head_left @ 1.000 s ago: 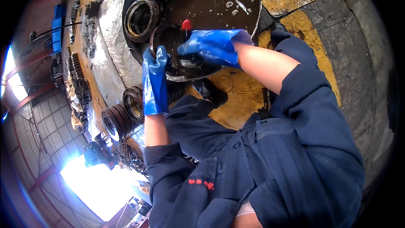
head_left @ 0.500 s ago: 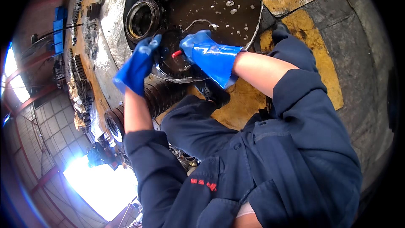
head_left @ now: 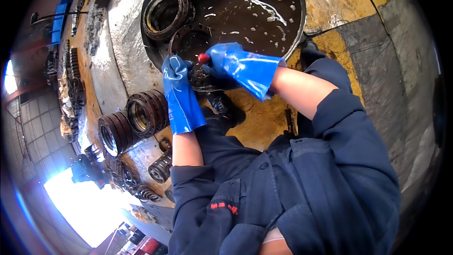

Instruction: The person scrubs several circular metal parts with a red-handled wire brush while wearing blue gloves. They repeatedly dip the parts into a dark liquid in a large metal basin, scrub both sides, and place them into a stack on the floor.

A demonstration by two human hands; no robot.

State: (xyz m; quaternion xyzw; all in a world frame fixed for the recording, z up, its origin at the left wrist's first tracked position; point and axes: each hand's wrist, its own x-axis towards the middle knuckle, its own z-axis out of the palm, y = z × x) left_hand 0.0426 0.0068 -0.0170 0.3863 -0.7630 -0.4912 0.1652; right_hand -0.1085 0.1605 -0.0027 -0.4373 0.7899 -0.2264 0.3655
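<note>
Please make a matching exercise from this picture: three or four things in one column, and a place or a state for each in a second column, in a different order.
Things:
1. basin
2. left hand
3. right hand
4. ring stack

Places or states:
A. lying on the floor, left of the arms
B. holds a red-tipped tool
C. full of dark liquid, with metal rings in it
D. gripping the flange ring at the basin's near edge

Pairs: 1-C, 2-D, 3-B, 4-A
</note>
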